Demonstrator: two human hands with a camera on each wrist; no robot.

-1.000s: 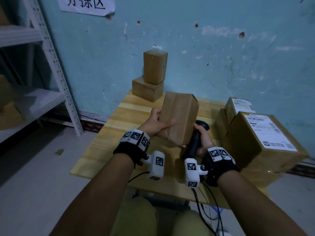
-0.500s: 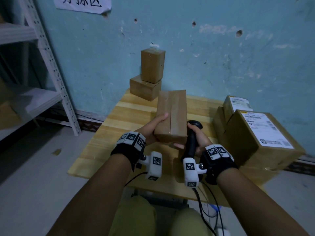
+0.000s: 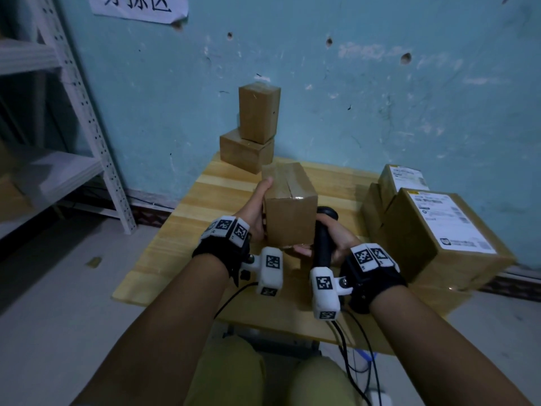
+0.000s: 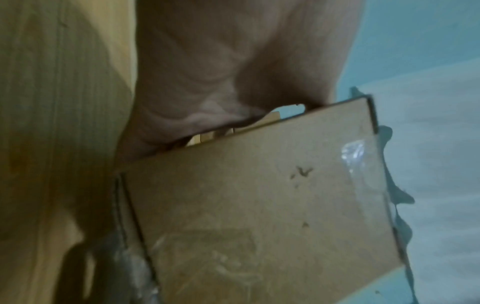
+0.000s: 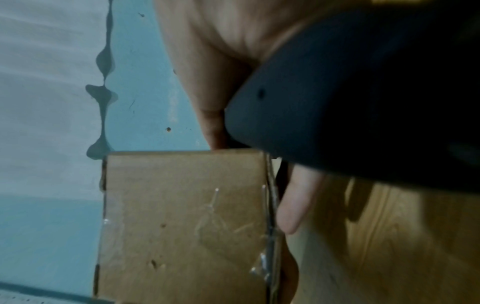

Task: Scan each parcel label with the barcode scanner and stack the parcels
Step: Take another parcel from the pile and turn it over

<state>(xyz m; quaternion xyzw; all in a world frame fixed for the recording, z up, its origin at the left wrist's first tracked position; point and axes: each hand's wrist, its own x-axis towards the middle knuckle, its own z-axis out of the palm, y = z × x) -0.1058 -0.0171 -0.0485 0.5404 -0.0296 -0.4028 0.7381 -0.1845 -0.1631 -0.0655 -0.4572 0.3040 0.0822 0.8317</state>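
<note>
My left hand [image 3: 256, 209] holds a plain brown parcel [image 3: 288, 206] just above the wooden table [image 3: 187, 235], thumb along its left side, taped seam facing up. No label shows on it. In the left wrist view the palm [image 4: 221, 72] presses against the parcel [image 4: 259, 205]. My right hand [image 3: 336, 238] grips the black barcode scanner [image 3: 323, 238] upright beside the parcel's right side. One of its fingers [image 5: 296, 205] reaches under the parcel [image 5: 182, 216] next to the scanner [image 5: 363, 102]. Two brown parcels stand stacked at the table's far edge, a tall one [image 3: 259, 112] on a flat one [image 3: 246, 150].
Labelled parcels sit piled at the table's right: a large one [image 3: 433, 230] in front, a smaller one [image 3: 404, 177] behind. The blue wall rises right behind the table. A white metal shelf [image 3: 87, 112] stands at the left. Cables [image 3: 345, 341] hang off the near edge.
The parcel has been turned from a tilted, broad-face-up pose to level with its taped seam upward. Both hands keep their grips, and the right fingers now support its underside.
</note>
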